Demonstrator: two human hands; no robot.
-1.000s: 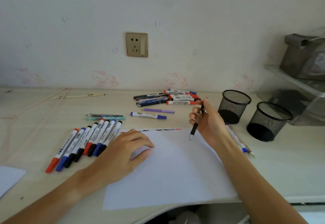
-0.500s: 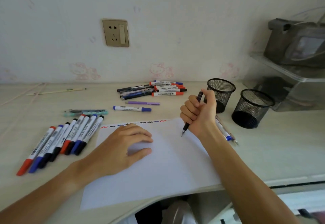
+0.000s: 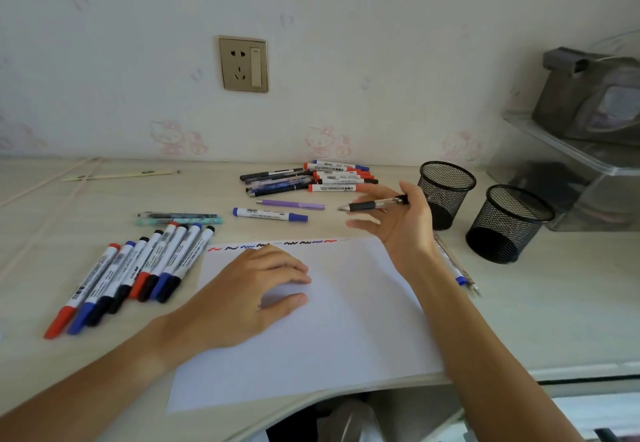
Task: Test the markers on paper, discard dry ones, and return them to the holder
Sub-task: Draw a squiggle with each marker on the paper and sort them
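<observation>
Labels: print on the marker row (image 3: 138, 275) too blurred to read | Hidden: two pens (image 3: 457, 268) partly behind the right forearm | Pen (image 3: 375, 205): lies level, tip pointing left, above the desk beyond the paper (image 3: 346, 320) | Right hand (image 3: 398, 223): palm up, fingers spread, thumb pinning the pen | Left hand (image 3: 249, 299): fingers relaxed, pressing the paper | Mesh holders (image 3: 446, 195) right.

The right hand (image 3: 398, 219) is motion-blurred, its grip on the black pen (image 3: 375, 204) unclear, and its wrist hides part of two pens (image 3: 459, 277) on the table.
</observation>
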